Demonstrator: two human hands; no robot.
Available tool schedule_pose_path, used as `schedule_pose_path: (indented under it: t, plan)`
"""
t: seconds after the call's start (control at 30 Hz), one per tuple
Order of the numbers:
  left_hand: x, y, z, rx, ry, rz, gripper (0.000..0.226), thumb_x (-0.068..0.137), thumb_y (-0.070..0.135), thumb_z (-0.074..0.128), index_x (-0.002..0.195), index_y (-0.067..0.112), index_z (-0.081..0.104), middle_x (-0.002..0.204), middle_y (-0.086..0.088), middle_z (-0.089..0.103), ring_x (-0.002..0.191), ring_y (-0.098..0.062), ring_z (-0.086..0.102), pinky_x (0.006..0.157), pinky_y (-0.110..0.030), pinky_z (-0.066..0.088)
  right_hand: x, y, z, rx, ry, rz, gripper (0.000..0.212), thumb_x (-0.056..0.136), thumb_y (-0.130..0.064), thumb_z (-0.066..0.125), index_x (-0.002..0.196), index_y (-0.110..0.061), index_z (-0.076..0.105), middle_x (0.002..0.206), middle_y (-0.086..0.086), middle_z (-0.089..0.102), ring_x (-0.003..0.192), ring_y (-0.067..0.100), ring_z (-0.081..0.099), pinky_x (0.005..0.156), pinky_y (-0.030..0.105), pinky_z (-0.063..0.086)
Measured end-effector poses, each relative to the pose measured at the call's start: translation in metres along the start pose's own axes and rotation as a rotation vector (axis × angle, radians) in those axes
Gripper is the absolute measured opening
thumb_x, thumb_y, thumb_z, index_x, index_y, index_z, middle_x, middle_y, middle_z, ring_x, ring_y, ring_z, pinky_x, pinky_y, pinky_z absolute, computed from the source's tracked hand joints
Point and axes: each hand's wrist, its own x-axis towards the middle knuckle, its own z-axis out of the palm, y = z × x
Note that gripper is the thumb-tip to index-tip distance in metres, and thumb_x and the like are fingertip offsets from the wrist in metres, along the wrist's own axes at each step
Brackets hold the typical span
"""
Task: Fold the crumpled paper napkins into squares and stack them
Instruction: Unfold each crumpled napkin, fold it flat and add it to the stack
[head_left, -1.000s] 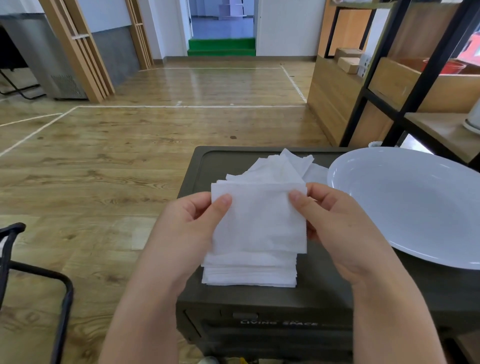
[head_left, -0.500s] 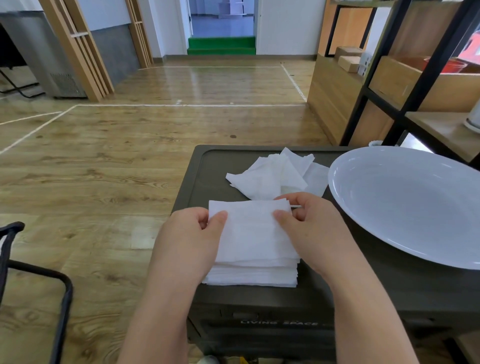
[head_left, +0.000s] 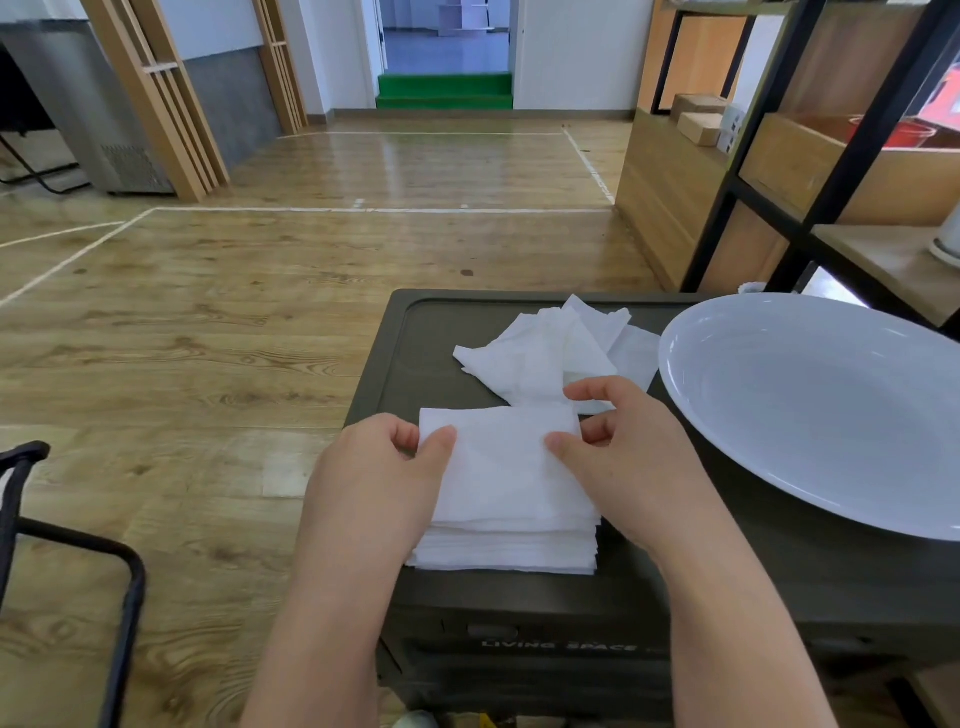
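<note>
Left hand (head_left: 384, 467) and right hand (head_left: 618, 452) each pinch the folded napkin (head_left: 501, 467) atop the napkin stack (head_left: 506, 551). Risk: releasing unevenly skews the top square, so the stack leans toward the near desk (head_left: 675, 577) edge.

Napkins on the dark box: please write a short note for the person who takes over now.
Left hand: pinches the left edge of the top folded napkin, thumb on top.
Right hand: thumb on the napkin's right side, fingers curled at its far corner.
Stack of folded squares: at the near edge of the dark box, under the top napkin.
Done: many squares stacked; this one laid on top.
Left: let go, then fold the crumpled napkins behind the stack, beside the white bowl.
</note>
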Motion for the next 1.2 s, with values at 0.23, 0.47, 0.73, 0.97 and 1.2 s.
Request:
schedule_pose_path:
  t: [0.23,0.47,0.73,0.97,1.2]
  plan:
    - [-0.009,0.007,-0.006,0.069,0.263,0.138,0.019,0.087,0.044,0.059,0.091,0.028,0.051,0.076,0.012,0.045,0.067,-0.006,0.048,0.055,-0.028,0.034,-0.009,-0.008,0.003,-0.116,0.263,-0.016,0.036,0.087,-0.04,0.063,0.118,-0.03,0.047,0.088,-0.009,0.053,0.077,0.006,0.053,0.067,0.021,0.043]
    - [-0.007,0.013,0.026,0.139,0.117,0.384,0.004,0.091,0.03,0.055,0.09,0.027,0.057,0.084,0.008,0.047,0.078,-0.014,0.053,0.058,-0.029,0.036,-0.017,-0.023,0.046,-0.224,0.243,-0.174,0.018,0.091,-0.034,0.053,0.107,-0.028,0.046,0.095,-0.009,0.046,0.08,0.011,0.041,0.065,0.027,0.03]
    - [0.001,-0.003,0.024,0.087,0.116,0.237,0.009,0.091,0.035,0.054,0.086,0.029,0.057,0.077,0.007,0.047,0.07,-0.01,0.048,0.05,-0.024,0.03,0.002,0.005,0.026,-0.229,0.229,-0.002,0.018,0.091,-0.037,0.056,0.098,-0.025,0.045,0.091,-0.007,0.055,0.079,0.011,0.05,0.064,0.025,0.038]
    - [0.003,-0.013,0.015,0.042,0.116,0.179,0.01,0.091,0.033,0.055,0.082,0.03,0.057,0.071,0.005,0.053,0.064,-0.009,0.049,0.049,-0.025,0.032,0.006,0.015,0.02,-0.2,0.186,0.028,0.023,0.09,-0.042,0.056,0.098,-0.023,0.048,0.081,-0.014,0.051,0.071,0.004,0.05,0.057,0.021,0.038]
    - [-0.001,-0.011,0.017,0.016,0.118,0.149,0.01,0.092,0.033,0.055,0.082,0.029,0.056,0.072,0.005,0.054,0.065,-0.009,0.05,0.048,-0.025,0.032,0.009,0.013,0.022,-0.251,0.117,0.054,0.02,0.093,-0.041,0.052,0.098,-0.022,0.046,0.078,-0.01,0.051,0.067,0.003,0.049,0.052,0.019,0.035]
